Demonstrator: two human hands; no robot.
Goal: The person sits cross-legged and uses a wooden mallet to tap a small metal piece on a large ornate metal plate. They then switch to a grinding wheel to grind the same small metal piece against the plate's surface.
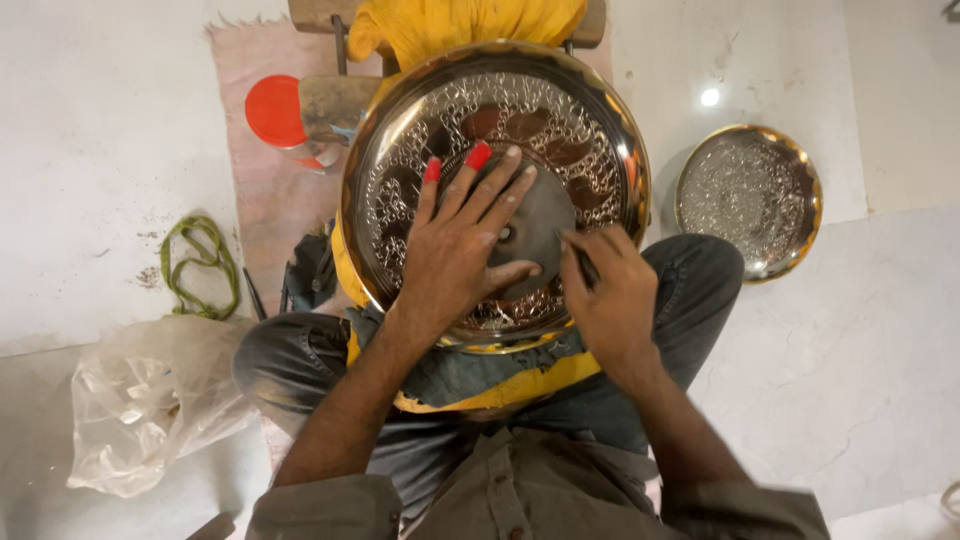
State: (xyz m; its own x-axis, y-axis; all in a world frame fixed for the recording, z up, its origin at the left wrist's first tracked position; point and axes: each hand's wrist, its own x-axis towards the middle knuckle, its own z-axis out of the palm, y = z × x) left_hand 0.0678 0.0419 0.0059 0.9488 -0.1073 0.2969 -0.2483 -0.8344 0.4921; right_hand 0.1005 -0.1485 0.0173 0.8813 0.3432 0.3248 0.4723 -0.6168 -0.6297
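Crumpled clear plastic bag [140, 400], floor lower left.

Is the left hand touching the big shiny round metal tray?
Touching. The head view shows the left hand lying flat, fingers spread, on the big engraved round metal tray.

Left hand [462, 245] lies flat, palm down, fingers spread, two fingertips capped red. Right hand [610, 290] is curled in a pinch grip, knuckles up. Both forearms extend forward.

We see gold-rimmed silver tray [590, 130], embossed ringlet and leaf pattern; smaller tray [748, 198] same gold rim, stippled silver. Left hand [462, 245]: two red fingertips. Lid [275, 110] red, cord [200, 265] green, cloth [465, 22] yellow.
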